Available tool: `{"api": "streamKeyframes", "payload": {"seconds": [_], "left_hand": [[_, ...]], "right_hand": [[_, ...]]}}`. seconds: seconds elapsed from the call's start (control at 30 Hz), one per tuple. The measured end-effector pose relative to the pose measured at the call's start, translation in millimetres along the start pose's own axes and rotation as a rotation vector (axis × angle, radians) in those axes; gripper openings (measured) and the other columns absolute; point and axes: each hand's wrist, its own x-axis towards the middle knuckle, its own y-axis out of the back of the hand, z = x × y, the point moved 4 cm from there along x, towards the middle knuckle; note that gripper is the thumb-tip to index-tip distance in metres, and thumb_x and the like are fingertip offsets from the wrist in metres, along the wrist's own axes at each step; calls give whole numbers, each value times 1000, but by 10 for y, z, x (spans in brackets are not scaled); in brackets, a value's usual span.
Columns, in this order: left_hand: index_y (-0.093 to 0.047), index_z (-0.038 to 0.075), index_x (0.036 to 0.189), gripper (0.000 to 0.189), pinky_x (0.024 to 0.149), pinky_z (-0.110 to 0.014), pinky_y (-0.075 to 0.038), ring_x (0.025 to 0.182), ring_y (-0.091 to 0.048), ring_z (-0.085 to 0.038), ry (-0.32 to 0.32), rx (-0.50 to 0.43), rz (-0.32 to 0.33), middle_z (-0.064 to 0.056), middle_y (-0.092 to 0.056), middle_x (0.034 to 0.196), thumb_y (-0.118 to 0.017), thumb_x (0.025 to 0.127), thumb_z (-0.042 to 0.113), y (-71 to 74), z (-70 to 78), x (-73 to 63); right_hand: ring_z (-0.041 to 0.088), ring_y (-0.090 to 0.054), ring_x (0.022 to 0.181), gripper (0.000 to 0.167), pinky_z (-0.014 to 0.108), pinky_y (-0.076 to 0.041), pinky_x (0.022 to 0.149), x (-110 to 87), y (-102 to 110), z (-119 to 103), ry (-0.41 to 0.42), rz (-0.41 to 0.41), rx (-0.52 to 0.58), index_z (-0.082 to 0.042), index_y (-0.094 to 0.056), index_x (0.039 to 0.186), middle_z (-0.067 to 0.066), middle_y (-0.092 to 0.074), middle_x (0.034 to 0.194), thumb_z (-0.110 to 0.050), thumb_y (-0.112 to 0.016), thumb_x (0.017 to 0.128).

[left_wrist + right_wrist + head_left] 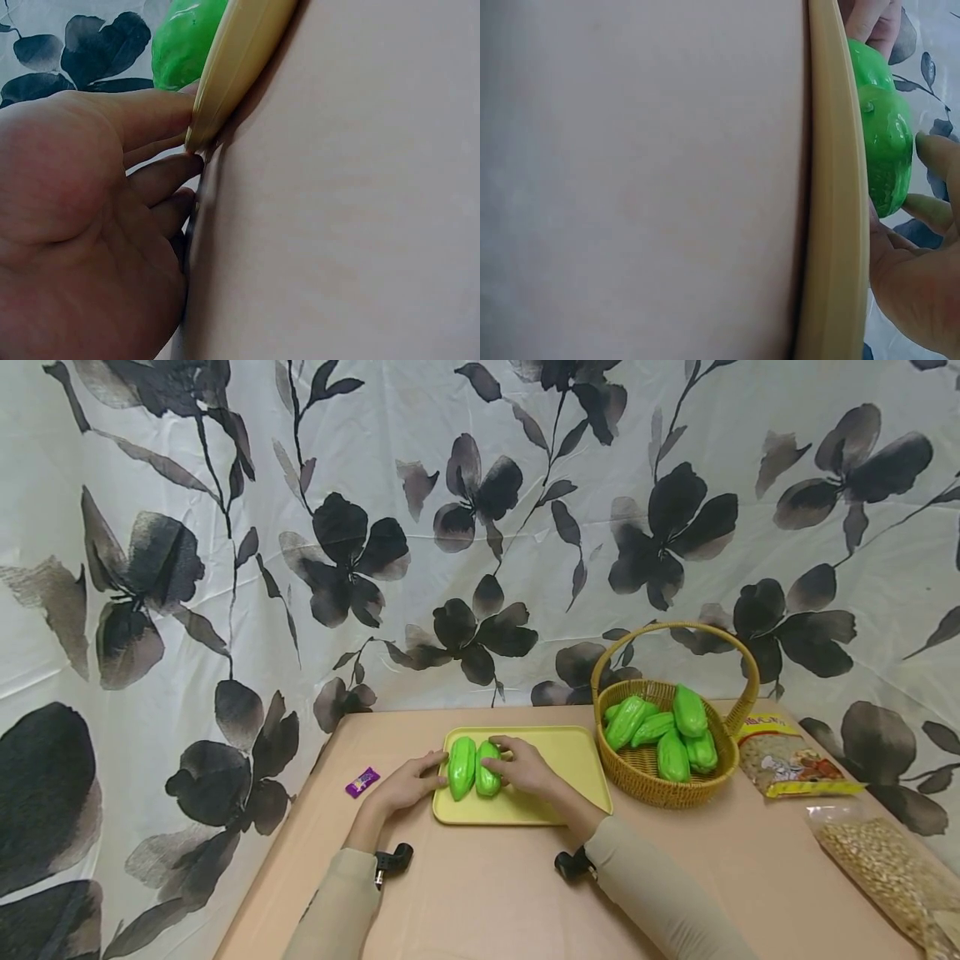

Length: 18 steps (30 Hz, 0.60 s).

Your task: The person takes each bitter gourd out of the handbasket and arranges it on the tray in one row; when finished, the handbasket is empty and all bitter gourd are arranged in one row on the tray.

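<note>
Two bright green, bumpy gourds lie side by side on a pale yellow tray (540, 814), the left gourd (462, 768) and the right gourd (488, 783). My right hand (528, 768) holds the right gourd, with fingers at its far end and thumb across its side. In the right wrist view, fingertips (924, 204) meet the shiny gourd (889, 142) above the tray rim (832, 187). My left hand (408, 783) lies at the tray's left edge, fingers loosely extended beside the left gourd. In the left wrist view, these fingers (165, 116) touch the rim.
A wicker basket (645, 781) with a tall handle holds several more green gourds, right of the tray. Beyond it lie a printed food bag (795, 756) and a clear bag of kernels (877, 868). A small purple packet (363, 782) lies left of the tray.
</note>
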Motion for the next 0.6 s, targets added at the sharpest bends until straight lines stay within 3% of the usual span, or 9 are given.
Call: {"api": "streamKeyframes", "payload": {"seconds": [0.13,0.37,0.6], "left_hand": [[-44,9,158,62,133,-53,-11,161,-16,-37,9,8,-1,-16,-33,169,-65,103,29,-1,1,-8],[-45,8,158,62,132,-56,-11,161,-16,-39,3,3,4,-17,-34,168,-65,103,28,0,5,-3],[-45,10,158,62,133,-53,-11,161,-17,-36,8,1,1,-15,-34,168,-66,102,28,-2,-18,3]], "right_hand": [[39,-63,127,62,35,-65,75,-11,23,7,-5,0,-6,-9,-52,153,21,-53,150,-34,-71,100],[28,-73,95,64,37,-64,73,-68,112,-12,3,27,-31,-9,-49,155,26,-51,150,-35,-71,100],[23,-68,93,57,32,-57,73,-227,293,-293,164,155,-154,-15,-55,151,19,-59,143,-30,-72,99]]}}
